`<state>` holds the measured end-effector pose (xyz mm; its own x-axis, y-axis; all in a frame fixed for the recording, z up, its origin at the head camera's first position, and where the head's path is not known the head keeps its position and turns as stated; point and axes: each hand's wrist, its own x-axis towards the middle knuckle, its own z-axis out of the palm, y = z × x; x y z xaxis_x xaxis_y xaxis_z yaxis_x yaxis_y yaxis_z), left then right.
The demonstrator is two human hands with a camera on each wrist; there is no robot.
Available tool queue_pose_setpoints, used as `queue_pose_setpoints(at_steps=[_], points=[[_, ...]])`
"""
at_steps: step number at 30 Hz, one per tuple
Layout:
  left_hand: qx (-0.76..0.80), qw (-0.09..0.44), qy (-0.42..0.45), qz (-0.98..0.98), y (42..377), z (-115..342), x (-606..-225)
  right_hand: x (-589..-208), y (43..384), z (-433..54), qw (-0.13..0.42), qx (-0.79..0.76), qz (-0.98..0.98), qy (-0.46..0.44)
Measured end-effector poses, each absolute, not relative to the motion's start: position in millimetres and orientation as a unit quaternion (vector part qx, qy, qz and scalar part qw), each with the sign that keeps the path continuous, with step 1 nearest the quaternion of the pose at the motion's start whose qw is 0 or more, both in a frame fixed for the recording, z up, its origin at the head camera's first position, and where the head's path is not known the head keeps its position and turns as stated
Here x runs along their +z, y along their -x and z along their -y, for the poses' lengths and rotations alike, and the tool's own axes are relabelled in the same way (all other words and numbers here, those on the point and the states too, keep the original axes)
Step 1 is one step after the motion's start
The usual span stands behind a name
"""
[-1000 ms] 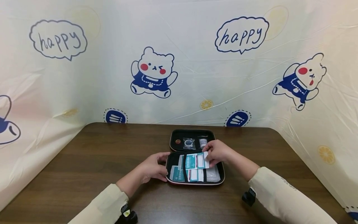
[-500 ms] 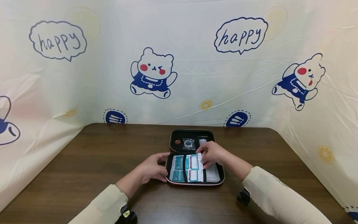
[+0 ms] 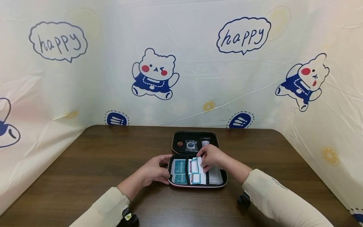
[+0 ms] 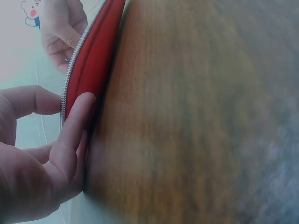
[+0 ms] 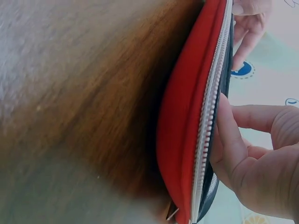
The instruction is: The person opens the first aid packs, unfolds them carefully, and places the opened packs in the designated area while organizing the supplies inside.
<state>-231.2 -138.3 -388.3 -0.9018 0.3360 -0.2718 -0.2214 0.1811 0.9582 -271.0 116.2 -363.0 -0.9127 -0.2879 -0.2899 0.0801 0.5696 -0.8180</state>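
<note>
On the table lies an unzipped case, black inside and red outside, with a silver zipper. My left hand holds its left end, thumb against the red side and a fingertip at the zipper. My right hand pinches the right end of a teal-and-white packet in the near half. Black elastic straps cross this half, and a similar packet lies in front. In the right wrist view, the case's red wall hides what the right hand holds.
The raised lid stands behind, holding a clear-bagged round item, a small reddish disc and a partly hidden white item. A silvery pouch lies at the case's right. A printed curtain hangs behind the brown table.
My right hand has moved left and slightly down with the packet, which now lies lower across the strap, more in line with its neighbour. The left hand stays at the case's edge.
</note>
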Motion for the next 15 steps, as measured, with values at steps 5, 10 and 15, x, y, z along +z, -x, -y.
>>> queue_pose_setpoints(at_steps=[5, 10, 15], points=[[0.640, 0.223, -0.040, -0.735, 229.8, 138.9, -387.6, -357.9, 268.9, -122.2, 0.176, -0.406, -0.893, 0.082], [0.640, 0.223, -0.044, -0.734, 229.5, 140.8, -386.1, -351.8, 268.2, -134.5, 0.163, -0.409, -0.891, 0.111], [0.638, 0.223, -0.044, -0.736, 228.1, 142.9, -385.8, -346.8, 261.6, -148.7, 0.159, -0.449, -0.869, 0.135]])
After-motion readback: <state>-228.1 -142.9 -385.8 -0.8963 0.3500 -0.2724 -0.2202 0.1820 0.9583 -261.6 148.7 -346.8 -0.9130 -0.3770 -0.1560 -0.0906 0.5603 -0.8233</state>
